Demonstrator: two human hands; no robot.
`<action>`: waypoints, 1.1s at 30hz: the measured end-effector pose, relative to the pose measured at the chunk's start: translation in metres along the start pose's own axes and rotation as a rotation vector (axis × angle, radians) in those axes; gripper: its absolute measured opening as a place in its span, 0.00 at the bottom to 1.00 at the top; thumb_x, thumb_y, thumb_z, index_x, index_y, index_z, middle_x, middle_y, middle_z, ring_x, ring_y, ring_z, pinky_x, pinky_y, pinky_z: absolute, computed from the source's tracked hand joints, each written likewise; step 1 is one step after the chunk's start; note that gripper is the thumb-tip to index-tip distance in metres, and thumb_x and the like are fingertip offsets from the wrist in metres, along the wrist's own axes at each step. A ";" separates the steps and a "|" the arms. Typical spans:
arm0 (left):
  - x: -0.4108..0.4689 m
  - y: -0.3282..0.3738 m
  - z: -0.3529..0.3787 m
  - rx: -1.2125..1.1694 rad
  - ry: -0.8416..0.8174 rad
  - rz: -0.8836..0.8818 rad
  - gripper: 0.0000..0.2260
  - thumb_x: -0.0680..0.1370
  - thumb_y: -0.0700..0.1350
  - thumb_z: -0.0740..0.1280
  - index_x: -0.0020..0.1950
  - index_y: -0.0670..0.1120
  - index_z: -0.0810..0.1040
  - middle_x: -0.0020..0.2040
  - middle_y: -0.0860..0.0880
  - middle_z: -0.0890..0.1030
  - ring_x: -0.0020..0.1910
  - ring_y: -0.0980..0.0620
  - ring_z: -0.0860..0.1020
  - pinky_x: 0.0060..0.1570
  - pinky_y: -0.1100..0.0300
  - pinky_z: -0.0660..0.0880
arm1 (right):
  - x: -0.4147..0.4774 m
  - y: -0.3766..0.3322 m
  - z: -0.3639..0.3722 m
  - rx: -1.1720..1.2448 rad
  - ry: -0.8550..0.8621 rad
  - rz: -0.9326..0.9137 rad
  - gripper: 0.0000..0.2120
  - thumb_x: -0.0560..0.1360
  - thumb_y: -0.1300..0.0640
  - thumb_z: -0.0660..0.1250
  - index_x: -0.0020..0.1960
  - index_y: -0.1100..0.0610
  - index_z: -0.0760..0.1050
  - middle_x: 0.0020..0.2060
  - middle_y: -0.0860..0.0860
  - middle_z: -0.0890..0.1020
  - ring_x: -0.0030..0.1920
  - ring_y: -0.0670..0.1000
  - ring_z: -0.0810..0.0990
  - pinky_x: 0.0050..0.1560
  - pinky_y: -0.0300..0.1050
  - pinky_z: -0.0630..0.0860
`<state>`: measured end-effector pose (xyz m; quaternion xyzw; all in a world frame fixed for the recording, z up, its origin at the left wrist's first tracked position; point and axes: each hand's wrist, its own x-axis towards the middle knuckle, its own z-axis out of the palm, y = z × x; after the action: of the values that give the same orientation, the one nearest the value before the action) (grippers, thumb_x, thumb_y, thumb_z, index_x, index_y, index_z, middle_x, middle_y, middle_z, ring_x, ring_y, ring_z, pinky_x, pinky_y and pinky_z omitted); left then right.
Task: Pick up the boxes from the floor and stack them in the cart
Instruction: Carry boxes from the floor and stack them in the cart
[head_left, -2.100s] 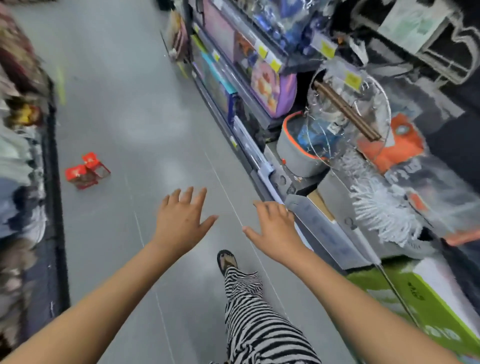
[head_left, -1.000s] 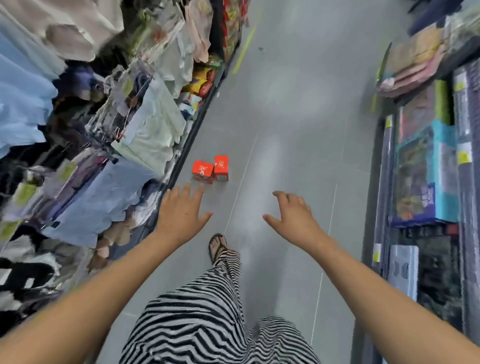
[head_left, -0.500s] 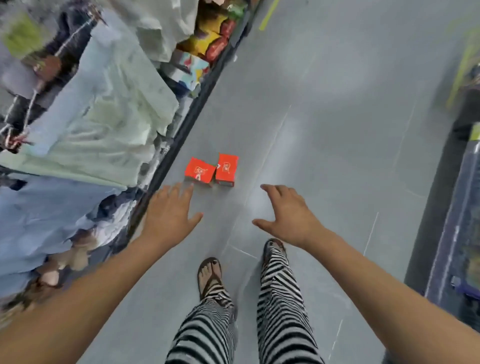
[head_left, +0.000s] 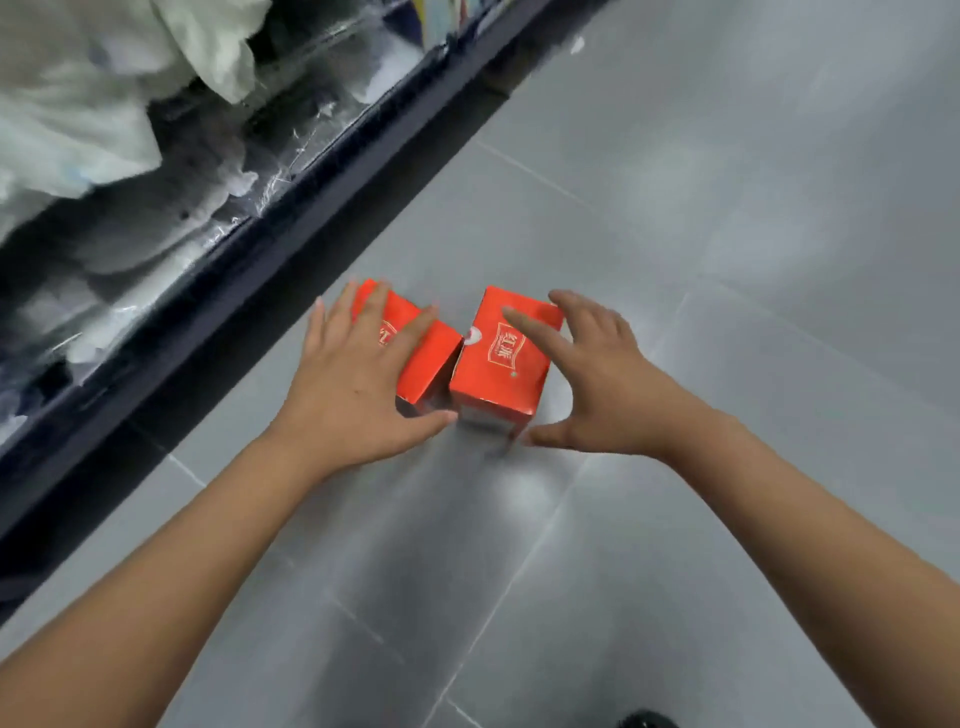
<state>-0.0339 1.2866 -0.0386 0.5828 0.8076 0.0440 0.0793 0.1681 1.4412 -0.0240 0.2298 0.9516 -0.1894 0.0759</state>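
Bright, even light from overhead fills the aisle. The glossy grey tiled floor (head_left: 727, 364) throws back soft pale patches of glare, strongest just below the two orange-red cardboard boxes (head_left: 498, 358) and at the upper right. Shadows are faint and short, a dim smudge at the boxes' near edge. The pale plastic-wrapped clothing (head_left: 104, 104) on the dark blue shelf (head_left: 260, 270) is smeared by motion blur. The wide lens bows the shelf's edge and stretches the lower corners.

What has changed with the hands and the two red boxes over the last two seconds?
The person came close and both hands reached down to the boxes. The left hand is spread over the left red box, the right hand brackets the right red box; nothing is lifted. The boxes stayed side by side on the floor.
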 end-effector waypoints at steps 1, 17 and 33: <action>0.004 -0.005 0.010 0.008 0.004 0.001 0.45 0.63 0.75 0.60 0.76 0.57 0.59 0.77 0.39 0.57 0.77 0.38 0.48 0.73 0.37 0.46 | 0.012 0.007 0.008 -0.054 0.007 -0.054 0.52 0.62 0.30 0.69 0.77 0.40 0.45 0.75 0.61 0.53 0.77 0.60 0.48 0.73 0.64 0.51; 0.006 -0.028 0.019 0.242 0.052 -0.046 0.53 0.56 0.81 0.59 0.77 0.60 0.55 0.79 0.42 0.51 0.74 0.34 0.55 0.67 0.34 0.55 | -0.015 0.001 0.073 0.153 0.339 0.018 0.49 0.57 0.34 0.74 0.74 0.38 0.57 0.63 0.55 0.64 0.61 0.58 0.69 0.59 0.54 0.74; -0.026 -0.041 0.002 0.090 0.043 -0.070 0.44 0.61 0.71 0.67 0.73 0.55 0.67 0.64 0.42 0.71 0.63 0.36 0.66 0.32 0.46 0.75 | -0.023 -0.018 0.090 0.507 0.526 0.057 0.33 0.61 0.46 0.73 0.66 0.47 0.73 0.56 0.54 0.70 0.54 0.46 0.70 0.57 0.25 0.65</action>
<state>-0.0635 1.2488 -0.0449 0.5562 0.8300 0.0172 0.0371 0.1856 1.3814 -0.0953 0.3087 0.8546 -0.3514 -0.2256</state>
